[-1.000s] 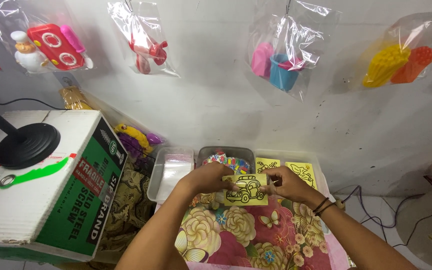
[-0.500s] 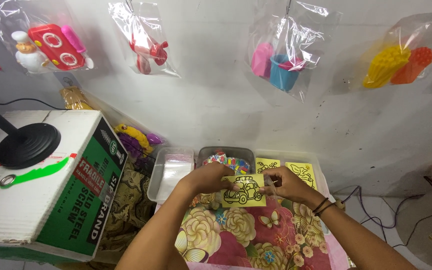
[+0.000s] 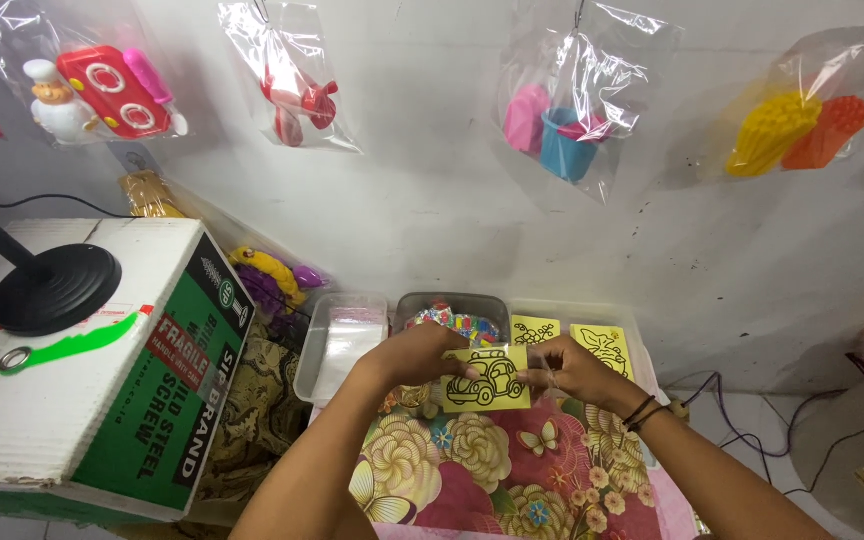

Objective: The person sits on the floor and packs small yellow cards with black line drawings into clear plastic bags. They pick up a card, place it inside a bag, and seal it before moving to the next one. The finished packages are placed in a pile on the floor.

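Both hands hold a yellow card w/ car outline (image 3: 487,379) above the floral cloth (image 3: 472,470). Left hand (image 3: 414,355) fingers clamped on card's left edge; right hand (image 3: 564,368) fingers pinched on its right edge, w/ clear film at the fingertips. Just behind: clear tray (image 3: 337,340), grey tub w/ colourful bits (image 3: 452,318), two more yellow cards (image 3: 570,338). Cardboard box (image 3: 82,380) at left.
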